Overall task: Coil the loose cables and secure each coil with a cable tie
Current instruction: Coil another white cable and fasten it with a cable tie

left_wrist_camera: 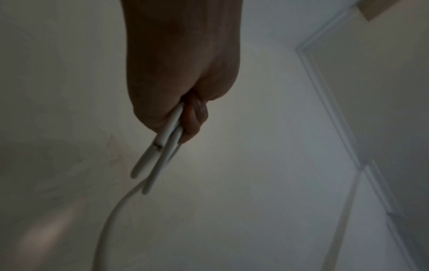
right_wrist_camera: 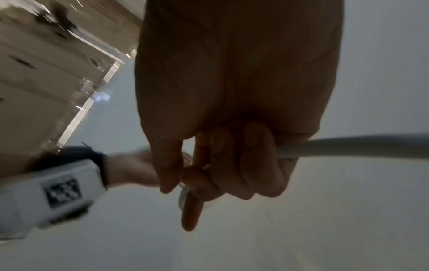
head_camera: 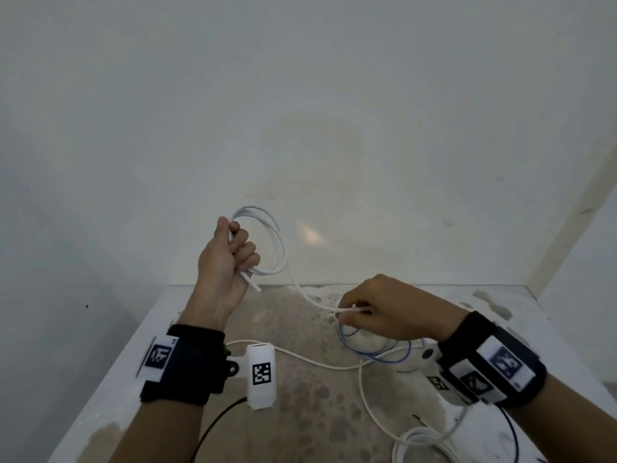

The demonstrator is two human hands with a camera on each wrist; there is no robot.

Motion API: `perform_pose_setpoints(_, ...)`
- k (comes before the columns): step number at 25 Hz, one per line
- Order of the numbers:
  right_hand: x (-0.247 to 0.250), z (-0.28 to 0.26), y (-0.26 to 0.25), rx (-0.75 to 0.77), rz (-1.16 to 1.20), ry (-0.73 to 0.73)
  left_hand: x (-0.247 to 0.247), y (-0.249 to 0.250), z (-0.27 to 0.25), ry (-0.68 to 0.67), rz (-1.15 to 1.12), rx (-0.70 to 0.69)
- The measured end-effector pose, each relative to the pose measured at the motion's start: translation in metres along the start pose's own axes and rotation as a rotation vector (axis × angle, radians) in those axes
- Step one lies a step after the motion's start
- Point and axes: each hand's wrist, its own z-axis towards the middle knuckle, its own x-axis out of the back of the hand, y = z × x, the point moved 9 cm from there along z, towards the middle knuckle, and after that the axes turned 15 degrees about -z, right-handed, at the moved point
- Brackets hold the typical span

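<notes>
Left hand (head_camera: 224, 262) is raised above the bench's (head_camera: 110, 389) far-left part, fist closed round a white cable (head_camera: 278, 243) gathered into several loops. The loops arc out to the right of the knuckles, and a short free end sticks out below the fist. Left wrist view: hand (left_wrist_camera: 181, 77) w/ fingers curled tight, cable strands (left_wrist_camera: 160, 155) running out side by side below the fist, one carrying a small dark mark; another strand curves off toward the bottom edge.

Black strap w/ a white tag sits on the left wrist. A white block w/ a square black-and-white marker (head_camera: 262, 375) hangs just right of it, over the bench's near-left area.

From the loops the same cable drops right and down to the right hand (head_camera: 384, 312), which sits low near the bench's far edge, right of centre. Its fingers are bent and pinch the cable between thumb and fingertips. Right wrist view: hand (right_wrist_camera: 232, 91) w/ the cable (right_wrist_camera: 348, 146) passing through the curled fingers and out to the right.

Under the right hand, on the bench, lies a thin blue wire (head_camera: 374, 352) in loose rings. More white cable slack crosses the bench centre. Another white coil (head_camera: 420, 442) lies at the near-right edge, partly cut off by the frame. Black band w/ marker tags wraps the right wrist.
</notes>
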Motion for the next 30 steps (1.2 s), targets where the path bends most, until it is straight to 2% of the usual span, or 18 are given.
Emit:
perform_pose_setpoints(2, 0.031, -0.008, -0.04, 0.088, -0.115, 0.1, 0.0, -0.013, -0.001, 0.024, 0.113, 0.002)
perform_pose_setpoints(5, 0.067, -0.011, -0.065, 0.152, -0.207, 0.222, -0.016, -0.046, -0.017, -0.06, 0.27, 0.073)
perform_pose_setpoints(8, 0.073, 0.0, -0.062, 0.177, -0.094, 0.259, -0.042, -0.077, -0.045, -0.208, 0.515, 0.136)
perform_pose_setpoints(10, 0.079, 0.004, -0.043, 0.095, 0.028, 0.358, -0.051, -0.088, -0.057, -0.266, 0.644, 0.189)
perform_pose_setpoints(12, 0.084, 0.003, -0.014, -0.027, 0.195, 0.432, -0.048, -0.098, -0.061, -0.279, 0.588, 0.328)
perform_pose_setpoints(14, 0.081, 0.001, 0.012, -0.095, 0.381, 0.457, -0.045, -0.107, -0.066, -0.299, 0.423, 0.522)
perform_pose_setpoints(17, 0.069, -0.005, 0.029, -0.133, 0.453, 0.508, -0.053, -0.111, -0.076, -0.358, 0.131, 0.715)
perform_pose_setpoints(19, 0.046, -0.004, 0.027, -0.141, 0.559, 0.46, -0.06, -0.106, -0.074, -0.375, 0.011, 0.674)
perform_pose_setpoints(21, 0.027, -0.003, 0.021, -0.171, 0.683, 0.424, -0.057, -0.102, -0.066, -0.327, 0.016, 0.558)
perform_pose_setpoints(24, 0.025, -0.003, 0.027, -0.247, 0.765, 0.53, -0.04, -0.107, -0.058, -0.221, 0.11, 0.394)
perform_pose_setpoints(26, 0.024, -0.003, 0.039, -0.346, 0.854, 0.59, -0.03, -0.113, -0.058, -0.158, 0.173, 0.337)
perform_pose_setpoints(28, 0.013, 0.002, 0.045, -0.406, 0.929, 0.54, -0.03, -0.115, -0.06, -0.137, 0.112, 0.314)
perform_pose_setpoints(30, -0.003, 0.006, 0.047, -0.399, 0.983, 0.436, -0.031, -0.102, -0.053, -0.11, 0.019, 0.252)
